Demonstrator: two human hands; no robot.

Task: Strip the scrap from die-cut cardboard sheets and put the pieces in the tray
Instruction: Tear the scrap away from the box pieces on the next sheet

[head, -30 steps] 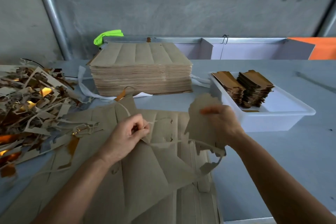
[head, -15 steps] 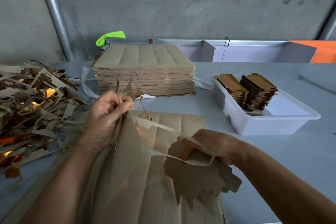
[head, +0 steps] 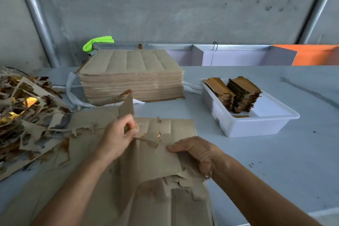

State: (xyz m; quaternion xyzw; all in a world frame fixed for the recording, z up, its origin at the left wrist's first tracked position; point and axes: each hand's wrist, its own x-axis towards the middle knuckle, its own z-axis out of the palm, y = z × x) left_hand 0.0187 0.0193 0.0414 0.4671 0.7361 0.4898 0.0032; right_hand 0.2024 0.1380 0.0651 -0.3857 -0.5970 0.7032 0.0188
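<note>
The brown die-cut cardboard sheet (head: 156,154), left of the white plastic tray (head: 256,124), is mid-strip: left hand (head: 117,139) pinches scrap, right hand (head: 198,154) grips the piece, traywards next.

Under both hands (head: 117,137) lies a dull kraft-brown cardboard sheet (head: 157,161), crossed by faint straight score lines. Beyond the left hand, a stack of sheets (head: 132,79) shows the same plain brown, its side finely striped by layered edges. Left of the hands, the scrap heap (head: 23,115) mixes pale brown with glints of shiny gold. Beyond the right hand (head: 198,152), a white tray (head: 256,126) holds pieces (head: 236,91) in darker golden brown. The worktop (head: 275,161) is pale blue-grey, faintly speckled.
</note>
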